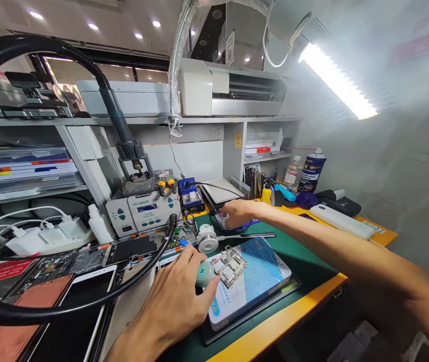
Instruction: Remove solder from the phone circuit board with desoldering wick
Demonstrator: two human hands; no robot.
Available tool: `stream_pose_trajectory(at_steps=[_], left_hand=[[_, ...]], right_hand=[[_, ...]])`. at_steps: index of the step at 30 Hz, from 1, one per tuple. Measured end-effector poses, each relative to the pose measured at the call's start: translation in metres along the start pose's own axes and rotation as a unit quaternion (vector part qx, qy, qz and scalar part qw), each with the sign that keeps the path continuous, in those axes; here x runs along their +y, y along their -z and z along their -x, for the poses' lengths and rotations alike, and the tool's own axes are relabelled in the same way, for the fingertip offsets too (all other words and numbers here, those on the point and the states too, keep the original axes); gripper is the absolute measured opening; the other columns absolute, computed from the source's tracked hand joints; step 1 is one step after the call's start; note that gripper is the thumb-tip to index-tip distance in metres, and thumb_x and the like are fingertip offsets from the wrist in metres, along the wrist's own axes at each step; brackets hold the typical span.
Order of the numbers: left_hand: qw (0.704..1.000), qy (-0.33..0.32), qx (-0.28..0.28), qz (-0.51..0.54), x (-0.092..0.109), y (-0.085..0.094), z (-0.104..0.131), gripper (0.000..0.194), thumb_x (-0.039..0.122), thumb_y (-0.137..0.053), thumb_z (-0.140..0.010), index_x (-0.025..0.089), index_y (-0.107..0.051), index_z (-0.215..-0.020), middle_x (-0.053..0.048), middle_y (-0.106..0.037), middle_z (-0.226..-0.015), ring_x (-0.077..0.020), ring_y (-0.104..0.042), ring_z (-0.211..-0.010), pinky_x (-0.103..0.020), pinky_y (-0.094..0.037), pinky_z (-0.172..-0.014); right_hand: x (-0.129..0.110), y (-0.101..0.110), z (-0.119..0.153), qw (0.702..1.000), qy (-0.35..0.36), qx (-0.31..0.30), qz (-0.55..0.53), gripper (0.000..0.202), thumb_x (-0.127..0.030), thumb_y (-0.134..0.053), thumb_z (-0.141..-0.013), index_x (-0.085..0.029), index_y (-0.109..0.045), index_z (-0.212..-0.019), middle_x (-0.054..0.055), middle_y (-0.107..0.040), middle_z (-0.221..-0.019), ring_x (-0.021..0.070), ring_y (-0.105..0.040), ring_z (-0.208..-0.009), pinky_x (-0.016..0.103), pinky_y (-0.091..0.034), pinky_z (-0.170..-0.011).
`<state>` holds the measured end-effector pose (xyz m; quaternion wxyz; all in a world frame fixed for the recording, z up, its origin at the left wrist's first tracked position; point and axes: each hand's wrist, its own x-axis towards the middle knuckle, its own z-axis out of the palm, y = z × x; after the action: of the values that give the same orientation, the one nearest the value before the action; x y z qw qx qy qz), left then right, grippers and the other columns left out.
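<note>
"So, from the left?"

"My left grip (184, 284) curls round a rounded green object (204, 274), perhaps steadying it beside the circuit board (232, 266)."

"And my right grip (233, 215)?"

"Reaching over the bench (263, 334); how wide, I can't tell. The blue box (261, 269) under the board probably supports it flat."

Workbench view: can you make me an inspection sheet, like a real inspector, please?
Surface: green mat, yellow bench edge.
Main things: circuit board on a blue-and-white box.
Clutter: white-framed phone at left; wire spool beyond the box.
Hands: left hand curled around a round green object; right hand reaches toward the back, its grasp unclear.
Cables: black hose passes over the white-framed phone.
Surroundings: lit lamp upper right; shelf behind.
</note>
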<state>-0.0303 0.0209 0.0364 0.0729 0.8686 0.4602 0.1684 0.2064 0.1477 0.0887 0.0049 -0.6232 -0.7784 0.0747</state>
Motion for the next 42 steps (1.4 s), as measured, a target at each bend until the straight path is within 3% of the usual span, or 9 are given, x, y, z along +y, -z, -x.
stream_pose_trajectory(at_steps=[6,14,19,24,28,31,34,42], left_hand=[[0.999,-0.021,0.041,0.026,-0.013,0.013,0.000,0.033,0.041,-0.066,-0.102,0.019,-0.064,-0.126,-0.006,-0.069,-0.114,-0.0186,-0.068,-0.091,-0.038,-0.061,-0.081],[0.987,-0.035,0.139,0.070,-0.031,0.011,-0.002,0.031,0.042,-0.065,-0.103,0.018,-0.065,-0.123,-0.006,-0.069,-0.111,-0.0170,-0.068,-0.088,-0.035,-0.061,-0.077],[0.977,-0.034,0.177,0.110,-0.024,0.009,-0.012,0.030,0.041,-0.065,-0.103,0.017,-0.065,-0.122,-0.005,-0.069,-0.110,-0.0154,-0.068,-0.084,-0.032,-0.060,-0.071],[0.973,-0.043,0.175,0.142,0.009,0.013,-0.037,0.042,0.042,-0.069,-0.101,0.019,-0.061,-0.134,-0.008,-0.069,-0.121,-0.0193,-0.070,-0.094,-0.038,-0.063,-0.080],[0.968,-0.083,0.181,0.156,0.029,0.014,-0.056,0.037,0.040,-0.069,-0.100,0.018,-0.064,-0.130,-0.009,-0.069,-0.126,-0.0233,-0.070,-0.107,-0.046,-0.061,-0.092],[0.963,-0.083,0.180,0.181,0.031,0.008,-0.063,0.036,0.039,-0.069,-0.101,0.018,-0.064,-0.130,-0.009,-0.069,-0.126,-0.0232,-0.070,-0.107,-0.045,-0.061,-0.092],[0.959,-0.066,0.171,0.216,0.028,0.001,-0.063,0.037,0.039,-0.069,-0.101,0.018,-0.064,-0.131,-0.009,-0.070,-0.125,-0.0229,-0.071,-0.105,-0.045,-0.062,-0.091],[0.952,-0.042,0.139,0.268,0.025,-0.004,-0.063,0.036,0.038,-0.070,-0.100,0.018,-0.065,-0.130,-0.009,-0.070,-0.127,-0.0238,-0.071,-0.108,-0.047,-0.061,-0.094]], right_hand=[[0.011,-0.016,0.004,0.995,0.019,-0.026,-0.094,0.033,-0.033,-0.069,-0.103,-0.019,-0.066,-0.132,0.011,-0.068,-0.135,0.0267,-0.071,-0.112,0.048,-0.061,-0.093],[0.024,-0.019,0.023,0.960,0.053,0.027,-0.275,0.034,-0.033,-0.070,-0.102,-0.019,-0.066,-0.132,0.010,-0.068,-0.135,0.0275,-0.071,-0.112,0.048,-0.062,-0.092],[0.021,-0.011,0.049,0.880,0.135,-0.003,-0.456,0.031,-0.031,-0.070,-0.102,-0.017,-0.067,-0.129,0.009,-0.072,-0.124,0.0237,-0.074,-0.101,0.043,-0.064,-0.084],[0.016,-0.015,0.069,0.786,0.209,-0.028,-0.581,0.024,-0.025,-0.073,-0.100,-0.016,-0.068,-0.121,0.005,-0.074,-0.107,0.0192,-0.074,-0.087,0.037,-0.064,-0.076],[0.016,-0.017,0.076,0.726,0.237,-0.035,-0.644,0.028,-0.020,-0.085,-0.088,-0.015,-0.070,-0.111,0.000,-0.075,-0.094,0.0141,-0.072,-0.073,0.031,-0.063,-0.070],[0.018,-0.018,0.076,0.698,0.224,-0.017,-0.680,0.041,-0.027,-0.095,-0.075,-0.016,-0.067,-0.103,-0.002,-0.075,-0.085,0.0126,-0.072,-0.068,0.026,-0.061,-0.065],[0.018,-0.018,0.076,0.690,0.204,-0.004,-0.694,0.047,-0.032,-0.098,-0.067,-0.018,-0.064,-0.095,-0.002,-0.075,-0.082,0.0129,-0.073,-0.066,0.025,-0.059,-0.061],[0.020,-0.021,0.075,0.696,0.195,-0.002,-0.691,0.040,-0.028,-0.098,-0.068,-0.018,-0.063,-0.085,-0.003,-0.073,-0.076,0.0111,-0.069,-0.062,0.024,-0.057,-0.060]])
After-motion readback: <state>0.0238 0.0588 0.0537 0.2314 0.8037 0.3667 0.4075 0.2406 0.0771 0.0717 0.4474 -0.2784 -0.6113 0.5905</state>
